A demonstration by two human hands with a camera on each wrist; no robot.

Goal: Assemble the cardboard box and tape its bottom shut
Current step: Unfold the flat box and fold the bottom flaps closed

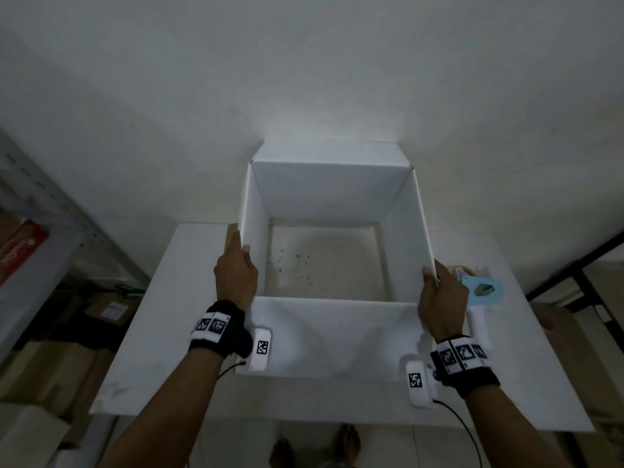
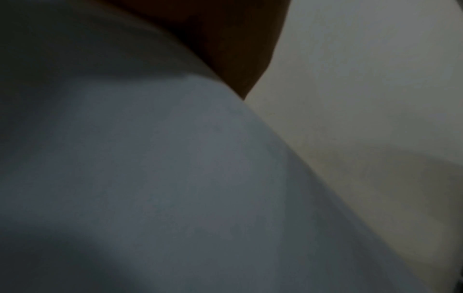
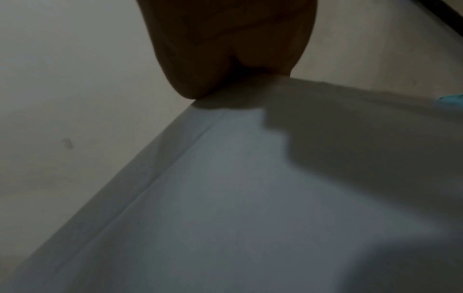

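Note:
A white cardboard box [image 1: 324, 190] stands opened into a square tube on the white table [image 1: 169, 315]. The speckled table top shows through its open bottom. My left hand [image 1: 241, 247] grips the top edge of the left wall, thumb inside and fingers outside. My right hand [image 1: 433, 271] grips the top edge of the right wall the same way. The near flap [image 1: 337, 332] slopes toward me between my wrists. In the left wrist view, the hand [image 2: 238, 39] lies against a pale box panel [image 2: 150, 178]. The right wrist view shows the hand [image 3: 225, 49] pinching the panel's edge [image 3: 250, 198].
A light blue tape dispenser [image 1: 481, 288] with a white handle lies on the table just right of my right hand; its tip shows in the right wrist view [image 3: 448, 98]. Metal shelving [image 1: 50, 204] and brown cartons [image 1: 50, 366] stand at the left. A plain wall [image 1: 304, 79] rises behind.

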